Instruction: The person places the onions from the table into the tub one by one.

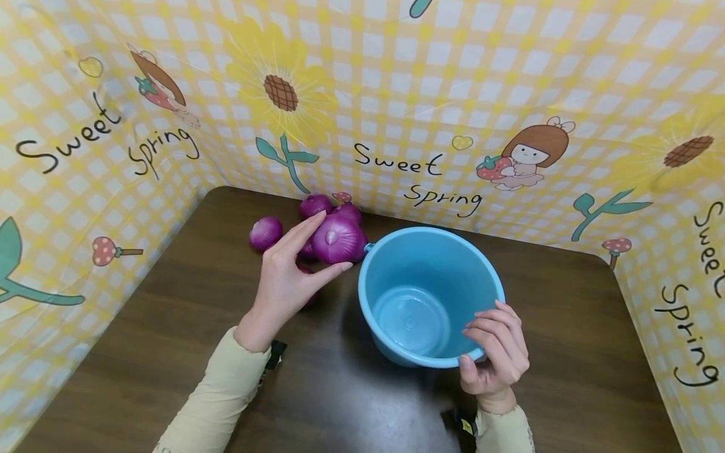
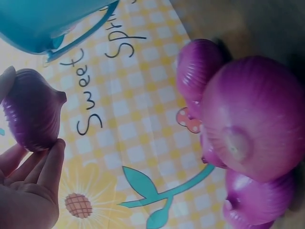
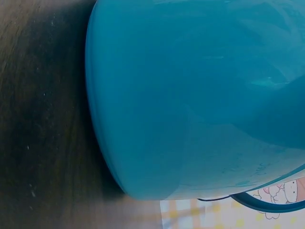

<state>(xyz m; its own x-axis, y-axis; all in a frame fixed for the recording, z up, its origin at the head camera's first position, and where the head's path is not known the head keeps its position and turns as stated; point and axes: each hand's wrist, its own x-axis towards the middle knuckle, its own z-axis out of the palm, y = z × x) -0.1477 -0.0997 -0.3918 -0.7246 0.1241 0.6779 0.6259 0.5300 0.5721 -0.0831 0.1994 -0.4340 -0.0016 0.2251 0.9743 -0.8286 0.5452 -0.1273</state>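
My left hand point(image 1: 286, 280) pinches a purple onion point(image 1: 335, 239) between thumb and fingertips, just left of the bucket's rim. The left wrist view shows that same onion point(image 2: 35, 109) held above the table level, its pointed tip facing away from the palm. A blue plastic bucket point(image 1: 381, 340) stands on the table with its opening up, and its inside bottom shows bare. My right hand point(image 1: 498, 346) grips the bucket's rim at the near right, fingers over the inside and thumb outside. In the right wrist view the bucket's outer wall point(image 3: 190, 105) fills most of the frame.
Several more purple onions lie at the back left, among them one onion point(image 1: 265, 233) set apart and another point(image 1: 315, 206) near the wall. The dark wooden table point(image 1: 187, 302) meets a yellow checked cloth point(image 1: 385, 75) behind and at both sides. The bucket's handle point(image 3: 267, 204) hangs beside it.
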